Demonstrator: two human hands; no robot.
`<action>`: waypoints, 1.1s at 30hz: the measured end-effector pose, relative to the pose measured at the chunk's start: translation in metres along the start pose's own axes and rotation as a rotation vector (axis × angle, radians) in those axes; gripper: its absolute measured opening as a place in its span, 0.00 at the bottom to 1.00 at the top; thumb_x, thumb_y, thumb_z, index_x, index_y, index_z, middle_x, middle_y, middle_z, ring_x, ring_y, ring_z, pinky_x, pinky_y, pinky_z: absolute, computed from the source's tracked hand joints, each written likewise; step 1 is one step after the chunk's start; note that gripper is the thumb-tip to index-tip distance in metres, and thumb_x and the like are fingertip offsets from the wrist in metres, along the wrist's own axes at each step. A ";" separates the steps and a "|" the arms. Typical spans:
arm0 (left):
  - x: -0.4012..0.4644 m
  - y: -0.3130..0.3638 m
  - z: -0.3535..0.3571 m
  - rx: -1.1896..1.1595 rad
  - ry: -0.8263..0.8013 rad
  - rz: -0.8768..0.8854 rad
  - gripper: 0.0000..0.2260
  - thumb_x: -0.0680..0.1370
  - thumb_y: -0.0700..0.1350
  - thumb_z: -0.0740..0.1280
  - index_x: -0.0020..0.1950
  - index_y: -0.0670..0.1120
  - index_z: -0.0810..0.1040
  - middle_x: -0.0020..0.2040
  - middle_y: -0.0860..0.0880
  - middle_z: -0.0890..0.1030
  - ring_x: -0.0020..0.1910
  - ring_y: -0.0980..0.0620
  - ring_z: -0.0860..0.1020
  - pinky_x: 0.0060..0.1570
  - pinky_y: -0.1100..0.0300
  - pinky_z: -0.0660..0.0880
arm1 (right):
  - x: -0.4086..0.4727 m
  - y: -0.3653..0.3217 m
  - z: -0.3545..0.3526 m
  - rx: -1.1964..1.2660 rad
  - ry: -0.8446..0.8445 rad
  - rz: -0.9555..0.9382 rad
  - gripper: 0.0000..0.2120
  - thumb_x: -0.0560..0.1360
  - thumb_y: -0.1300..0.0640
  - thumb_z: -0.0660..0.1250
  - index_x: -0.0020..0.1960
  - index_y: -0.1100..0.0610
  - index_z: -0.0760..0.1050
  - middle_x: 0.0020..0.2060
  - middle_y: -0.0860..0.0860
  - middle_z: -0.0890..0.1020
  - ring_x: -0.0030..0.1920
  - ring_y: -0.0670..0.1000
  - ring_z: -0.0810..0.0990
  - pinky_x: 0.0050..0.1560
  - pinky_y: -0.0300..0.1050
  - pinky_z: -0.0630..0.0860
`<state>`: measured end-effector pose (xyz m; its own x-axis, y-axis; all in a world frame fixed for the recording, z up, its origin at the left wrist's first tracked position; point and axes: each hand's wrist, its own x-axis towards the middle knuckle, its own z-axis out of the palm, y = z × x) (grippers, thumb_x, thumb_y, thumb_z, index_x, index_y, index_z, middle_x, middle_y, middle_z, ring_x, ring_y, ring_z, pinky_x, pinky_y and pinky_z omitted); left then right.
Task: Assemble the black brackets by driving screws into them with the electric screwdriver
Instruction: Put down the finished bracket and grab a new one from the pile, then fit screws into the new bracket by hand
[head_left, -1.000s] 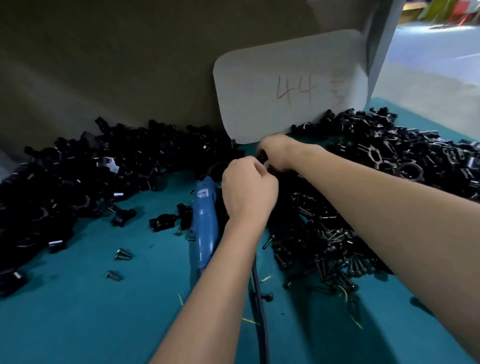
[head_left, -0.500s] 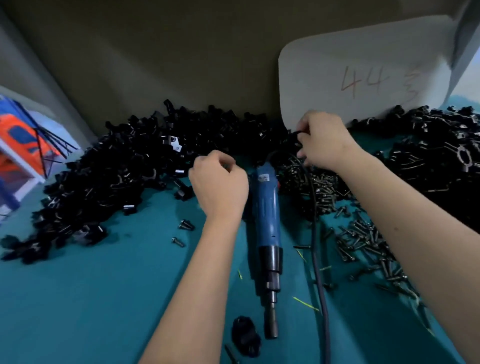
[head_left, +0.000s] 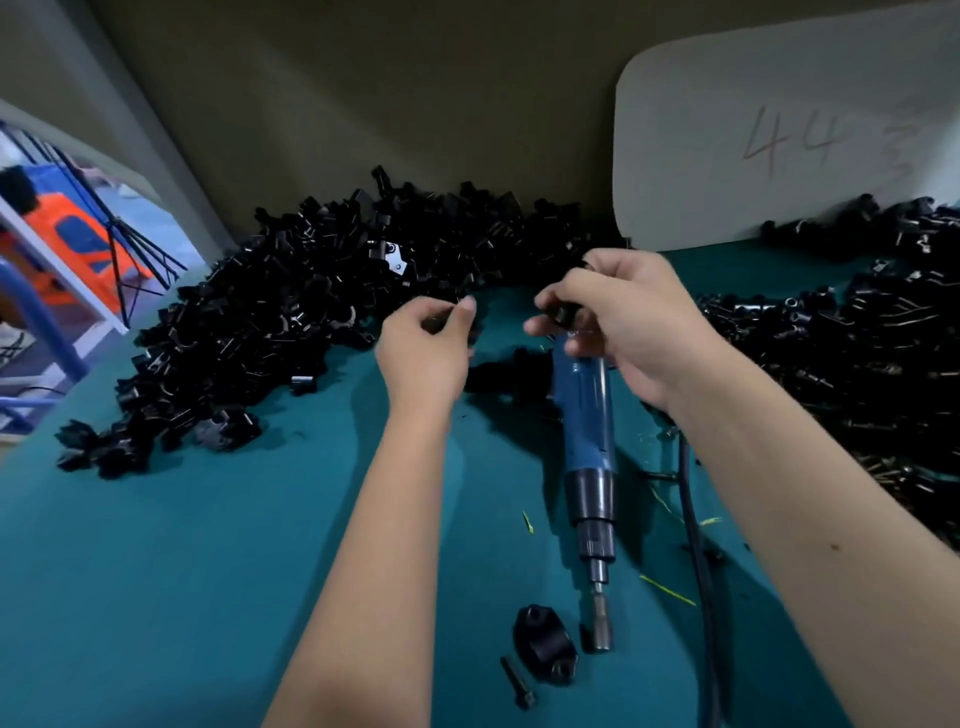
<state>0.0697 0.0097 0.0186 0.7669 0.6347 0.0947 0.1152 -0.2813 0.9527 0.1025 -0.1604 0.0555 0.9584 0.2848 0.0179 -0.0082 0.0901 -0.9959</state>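
Note:
A blue electric screwdriver (head_left: 587, 415) lies on the teal table (head_left: 156, 571), its bit pointing toward me. My right hand (head_left: 623, 322) hovers over its rear end and grips a small black bracket part (head_left: 561, 312). My left hand (head_left: 426, 343) is just left of it, thumb and fingers pinching a small dark piece that I cannot make out. A big heap of black brackets (head_left: 311, 312) lies at the back left. One black bracket (head_left: 545, 644) and a loose black screw (head_left: 517, 682) lie near the screwdriver's bit.
Another heap of black brackets (head_left: 857, 338) and screws fills the right side. A white card marked "44" (head_left: 779, 140) leans on the back wall. The screwdriver's black cable (head_left: 696, 561) runs down toward me. Blue and orange frames (head_left: 78, 244) stand beyond the table's left edge.
The view has swung left and down. My right hand drew back from the pile with a black part. My left hand shifted toward the left heap.

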 end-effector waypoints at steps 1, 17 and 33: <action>-0.006 0.003 0.005 -0.195 -0.056 -0.083 0.12 0.80 0.50 0.73 0.41 0.46 0.79 0.30 0.53 0.79 0.30 0.54 0.78 0.30 0.62 0.74 | -0.003 0.000 -0.005 0.022 0.001 -0.019 0.18 0.78 0.70 0.64 0.34 0.55 0.65 0.37 0.55 0.82 0.35 0.55 0.86 0.23 0.38 0.68; -0.059 0.000 0.027 -0.518 -0.436 0.130 0.19 0.72 0.31 0.76 0.59 0.49 0.83 0.49 0.42 0.88 0.47 0.45 0.86 0.54 0.50 0.83 | -0.026 0.017 -0.063 0.066 -0.017 -0.067 0.10 0.77 0.51 0.73 0.54 0.56 0.84 0.38 0.53 0.79 0.28 0.47 0.69 0.23 0.36 0.62; -0.057 -0.002 0.034 -0.525 -0.466 0.296 0.18 0.73 0.29 0.74 0.57 0.47 0.82 0.54 0.53 0.84 0.54 0.47 0.85 0.55 0.55 0.81 | -0.028 0.024 -0.062 0.006 -0.169 -0.144 0.12 0.73 0.59 0.78 0.55 0.59 0.84 0.43 0.57 0.85 0.38 0.56 0.86 0.34 0.41 0.82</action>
<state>0.0467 -0.0501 0.0013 0.9198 0.1840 0.3466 -0.3627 0.0611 0.9299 0.0936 -0.2253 0.0258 0.8884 0.4247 0.1746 0.1226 0.1471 -0.9815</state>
